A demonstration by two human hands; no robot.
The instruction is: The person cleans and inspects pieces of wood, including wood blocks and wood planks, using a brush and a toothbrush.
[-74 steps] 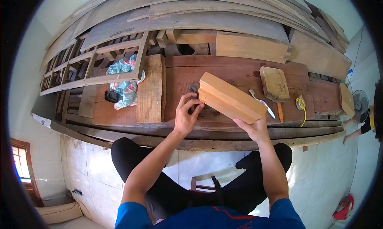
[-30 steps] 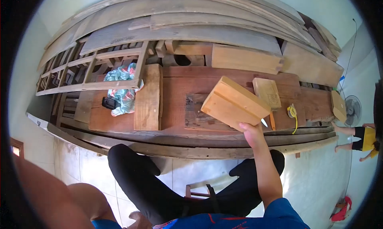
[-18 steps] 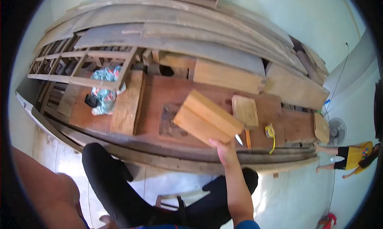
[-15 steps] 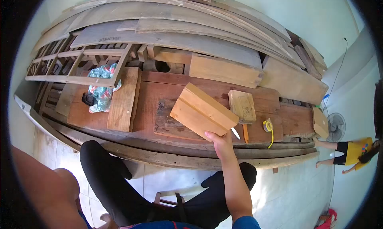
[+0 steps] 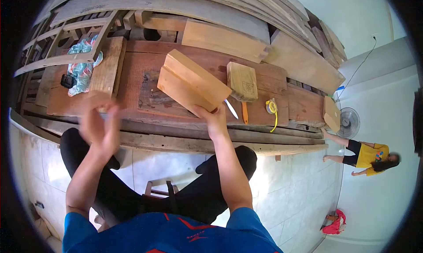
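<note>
My right hand [image 5: 211,118] grips the near lower edge of a smooth light-brown wooden block [image 5: 191,83], which has a step along its length. The block is tilted above the reddish wooden workbench [image 5: 136,59]. My left hand [image 5: 100,123] is off to the left near the bench's front edge, its fingers smeared by motion. Just right of the held block lie a square wooden block [image 5: 242,79] with a dark stamp, a white pointed tool [image 5: 231,109], and an orange handle [image 5: 245,113] whose far end is hidden. A yellow tape measure [image 5: 271,106] lies farther right.
A patterned cloth [image 5: 80,68] with a black object [image 5: 67,81] lies at the left, partly under a slatted wooden frame [image 5: 57,62]. Long planks [image 5: 176,6] are stacked behind. A fan [image 5: 349,122] and a person in a yellow shirt [image 5: 371,157] are at the right.
My left hand has come into view at the left. My right hand still holds the block. The camera view has shifted, so the bench appears farther left and higher.
</note>
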